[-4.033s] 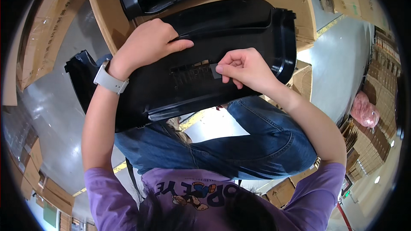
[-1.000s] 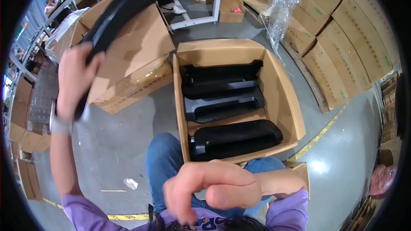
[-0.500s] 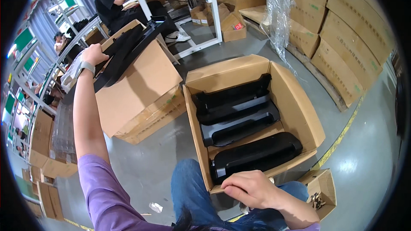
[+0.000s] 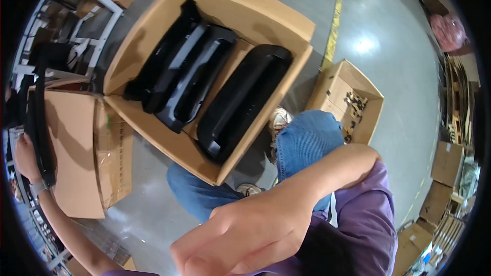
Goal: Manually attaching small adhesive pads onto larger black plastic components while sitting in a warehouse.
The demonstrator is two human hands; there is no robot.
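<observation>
My left hand [image 4: 26,159], with a watch on its wrist, is at the far left against a long black plastic part [image 4: 42,138]. Its fingers look closed; what they grip is hidden. That part lies on a closed cardboard box [image 4: 74,148]. Close to the camera, my right hand [image 4: 245,232] is raised over my lap, fingers curled with nothing visible in them. Ahead of my knees stands an open cardboard box [image 4: 266,11]. Inside it lie several long black plastic housings, among them a rounded one [image 4: 245,99] on the right and a trough-shaped one [image 4: 202,79] beside it.
Right of my knee sits a small open carton [image 4: 371,122] with small dark and tan pieces. A white metal frame [image 4: 97,46] stands at the upper left. Yellow tape [image 4: 335,20] marks the floor. Cartons [image 4: 447,163] and a pink bag [image 4: 447,31] line the right side.
My view has swung to the right and downward. My right hand has risen from the open box's near edge toward the camera. My left hand remains by the black parts on the closed box.
</observation>
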